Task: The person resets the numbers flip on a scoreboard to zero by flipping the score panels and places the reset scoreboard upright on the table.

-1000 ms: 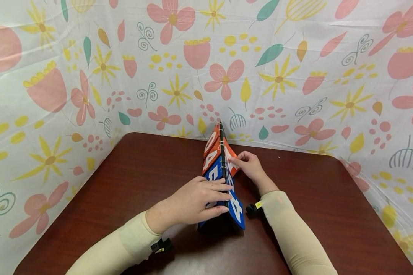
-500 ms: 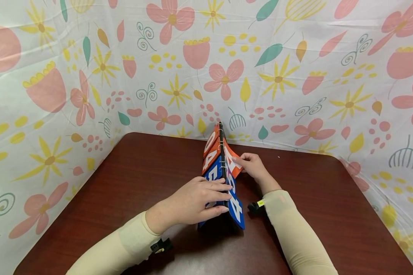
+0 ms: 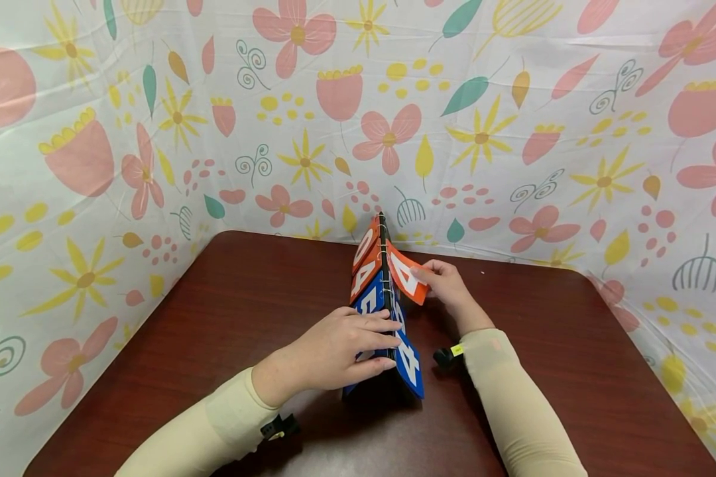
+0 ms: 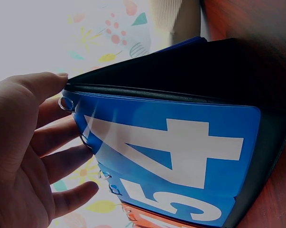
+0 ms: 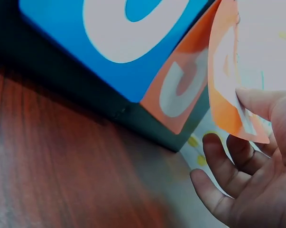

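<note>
A person lifts a loose orange card [image 3: 403, 270] marked with a 4 from a flip scoreboard [image 3: 384, 265] standing like a tent on a dark red table [image 3: 543, 344], just below the center of the frame. The right hand [image 3: 450, 290] pinches the card's lower corner between thumb and fingers; the left hand [image 3: 339, 346] lies across the board's top edge with its fingers stretched out, the thumb touching the near end.

That left-hand contact looks worth maintaining, since a pull on one card could tip or slide the light-looking stand. In the right wrist view, the lifted card bows away from a second orange card [image 5: 176, 102] beneath it, at center right, so the pinch appears to have caught the top one cleanly. Lifting in an arc around the metal rings [image 4: 67, 103], rather than tugging outward, should spare the holes and limit creasing. A light pinch near the edge suits such a bendable sheet, with the neighboring blue card [image 5: 119, 71] left undisturbed.
</note>
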A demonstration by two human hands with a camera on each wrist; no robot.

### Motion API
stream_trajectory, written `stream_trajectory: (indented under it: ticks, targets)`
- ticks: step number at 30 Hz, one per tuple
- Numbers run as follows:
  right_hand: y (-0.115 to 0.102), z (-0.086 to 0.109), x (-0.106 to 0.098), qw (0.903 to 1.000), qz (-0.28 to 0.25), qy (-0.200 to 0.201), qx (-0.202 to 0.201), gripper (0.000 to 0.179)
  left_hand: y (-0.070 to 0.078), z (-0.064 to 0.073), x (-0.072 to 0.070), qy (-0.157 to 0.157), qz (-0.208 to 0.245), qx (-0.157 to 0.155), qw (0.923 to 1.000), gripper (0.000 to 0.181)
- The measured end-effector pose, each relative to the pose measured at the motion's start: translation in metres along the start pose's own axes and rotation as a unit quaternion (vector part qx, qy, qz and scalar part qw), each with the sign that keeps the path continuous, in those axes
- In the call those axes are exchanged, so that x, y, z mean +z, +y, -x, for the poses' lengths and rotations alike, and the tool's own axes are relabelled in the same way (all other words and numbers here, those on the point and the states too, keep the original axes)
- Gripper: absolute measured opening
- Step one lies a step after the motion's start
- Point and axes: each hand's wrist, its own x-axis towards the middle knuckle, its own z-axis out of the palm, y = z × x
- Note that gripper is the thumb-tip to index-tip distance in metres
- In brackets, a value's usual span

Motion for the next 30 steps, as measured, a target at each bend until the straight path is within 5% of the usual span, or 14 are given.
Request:
stream_trajectory:
  ticks: [11, 20, 30]
  targets:
    - [-0.015, 0.006, -0.015, 0.9997, -0.025, 0.0, 0.006, 0.032, 0.002, 0.001, 0.0, 0.005, -0.01, 0.002, 0.9999, 0.04]
    - [-0.028, 0.012, -0.024, 0.9929, -0.116, -0.019, 0.016, 0.016, 0.002, 0.001, 0.0, 0.007, -0.006, 0.002, 1.0, 0.04]
    - [-0.049, 0.022, -0.034, 0.9673, -0.245, -0.062, 0.021, 0.059, 0.002, 0.001, 0.001, 0.007, -0.009, 0.004, 0.9999, 0.04]
